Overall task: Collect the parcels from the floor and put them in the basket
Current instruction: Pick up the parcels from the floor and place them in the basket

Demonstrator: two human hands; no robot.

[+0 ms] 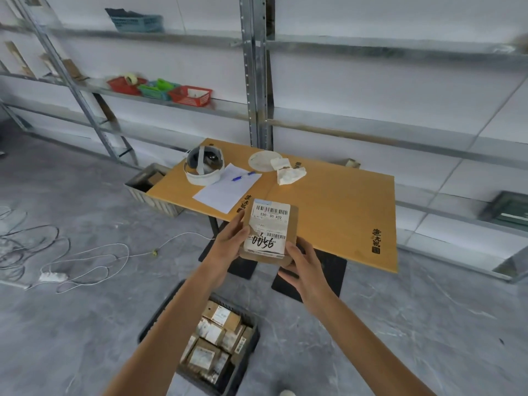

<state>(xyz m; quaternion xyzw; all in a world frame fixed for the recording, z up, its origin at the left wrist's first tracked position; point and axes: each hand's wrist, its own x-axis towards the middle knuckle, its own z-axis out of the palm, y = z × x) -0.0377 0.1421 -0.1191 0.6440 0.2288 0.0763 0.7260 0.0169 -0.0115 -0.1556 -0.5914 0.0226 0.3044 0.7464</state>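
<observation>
I hold a small brown cardboard parcel [270, 230] up in front of me, its white barcode label marked "0056" facing me. My left hand [228, 244] grips its left edge and my right hand [303, 267] grips its lower right corner. Below my forearms, a dark plastic basket [248, 364] stands on the floor with several labelled brown parcels [217, 335] packed inside. My left forearm hides the basket's left side.
A low orange table [337, 201] stands just beyond the parcel, carrying a headset, a paper sheet with a blue pen, a plate and crumpled tissue. A grey crate [137, 192] sits at the table's left end. White cables [57, 258] trail over the grey floor at left. Metal shelving [254, 81] lines the wall.
</observation>
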